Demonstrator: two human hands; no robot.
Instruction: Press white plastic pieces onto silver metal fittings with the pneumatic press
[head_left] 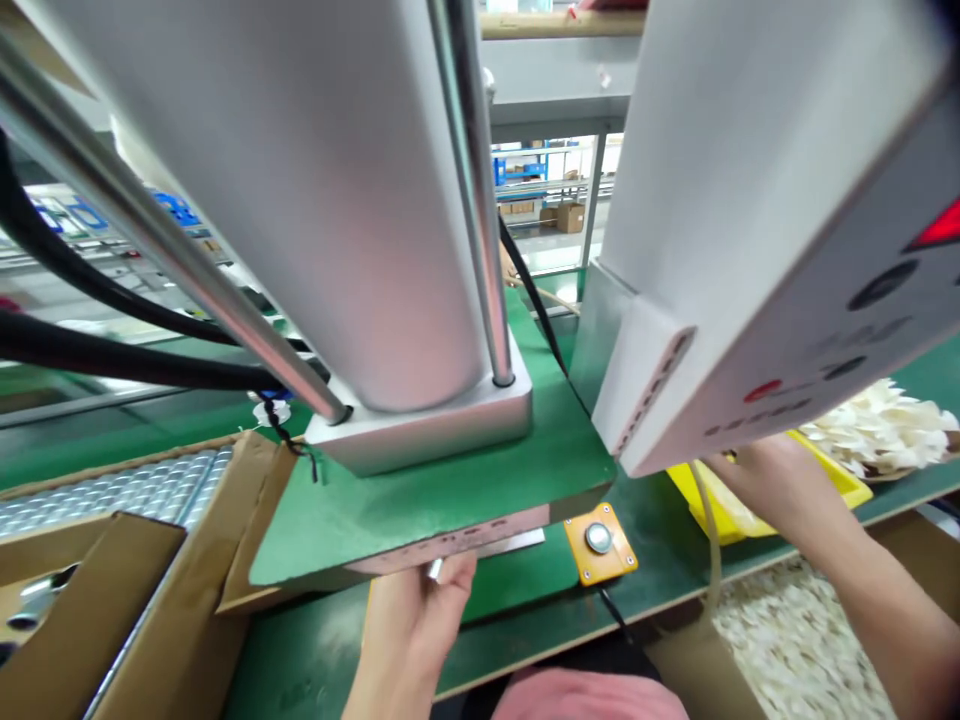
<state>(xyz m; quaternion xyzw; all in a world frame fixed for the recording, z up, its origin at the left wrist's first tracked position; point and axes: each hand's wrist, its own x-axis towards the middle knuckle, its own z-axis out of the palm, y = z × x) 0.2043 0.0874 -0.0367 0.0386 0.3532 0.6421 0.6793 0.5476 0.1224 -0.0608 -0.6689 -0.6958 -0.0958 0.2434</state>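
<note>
My left hand (412,615) is under the front edge of the machine's green platform (427,500), its thumb and fingers closed on a small shiny metal piece (435,569). Only the end of that piece shows; the platform hides the fingertips. To the right, my right hand (776,485) reaches over a yellow tray (814,470). Its fingertips are out of sight behind the white control box (697,280), so what they touch cannot be made out. Between the hands, an orange plate with a round metal button (598,538) lies on the green bench.
A large silver cylinder with steel rods (360,200) rises from the platform. Cardboard boxes (187,590) at the left hold rows of metal tubes (127,492). Pale flakes are piled at the right (877,430) and below the bench (795,630). Black cables (127,355) run at the left.
</note>
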